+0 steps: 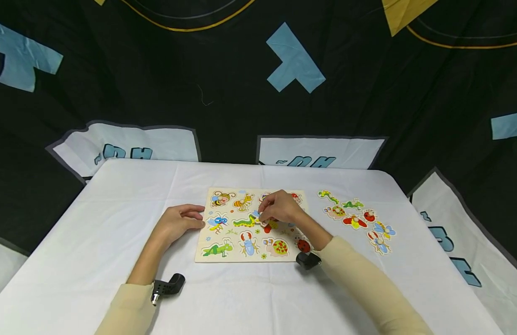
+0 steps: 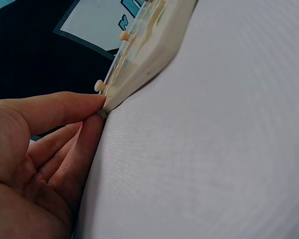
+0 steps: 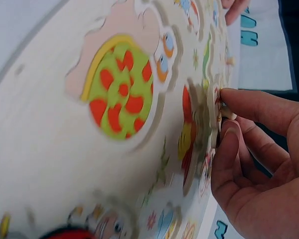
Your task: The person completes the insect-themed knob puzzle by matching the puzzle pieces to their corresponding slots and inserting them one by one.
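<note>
A wooden insect puzzle board (image 1: 201,253) lies on the white table, printed with bugs in cut-out shapes. My left hand (image 1: 176,223) is at its left edge; in the left wrist view the thumb and forefinger tips touch that edge. Over the board's middle, my right hand (image 1: 281,207) pinches a puzzle piece (image 3: 214,112) between thumb and forefinger. In the right wrist view the piece shows edge-on, close over the board, and its picture is mostly hidden. Near it are a red and yellow insect (image 3: 188,134) and a snail (image 3: 122,89).
Right of the board lie several loose puzzle pieces, among them a green caterpillar (image 1: 328,197), a snail (image 1: 335,212), a ladybird (image 1: 369,215) and a beetle (image 1: 379,242). Behind the table (image 1: 133,186) hangs a dark patterned cloth (image 1: 225,83).
</note>
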